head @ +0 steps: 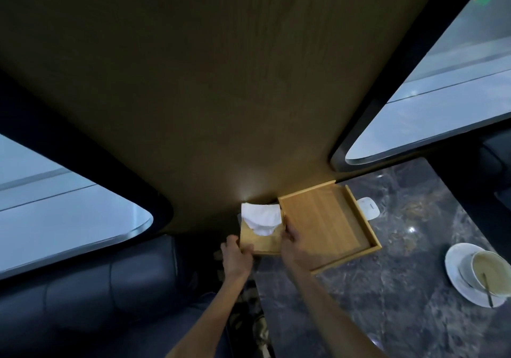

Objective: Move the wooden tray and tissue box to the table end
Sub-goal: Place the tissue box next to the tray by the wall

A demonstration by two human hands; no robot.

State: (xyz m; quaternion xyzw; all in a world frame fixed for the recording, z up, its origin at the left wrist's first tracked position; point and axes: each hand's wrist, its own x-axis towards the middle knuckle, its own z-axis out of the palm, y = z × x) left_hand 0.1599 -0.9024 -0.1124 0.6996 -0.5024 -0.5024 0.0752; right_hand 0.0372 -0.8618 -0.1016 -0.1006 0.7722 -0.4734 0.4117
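Both hands hold the wooden tissue box (261, 240) at the far end of the dark marble table (387, 288), close against the wood-panelled wall (221, 95). The left hand (236, 258) grips the box's near left corner, thumb lying over the top edge and the other fingers curled underneath, out of sight. The right hand (294, 243) clasps the box's right side, its fingers (289, 231) bent around the edge that meets the wooden tray (327, 223). A white tissue (261, 218) puffs out of the box's top. The tray lies flat on the table just beside the box, touching or nearly touching it (the hand hides the seam), with its far corner near the wall. A small white device (369, 208) lies behind the tray's right rim. Well apart, to the right, a white cup (488, 270) with a spoon sits on a saucer (456, 277).
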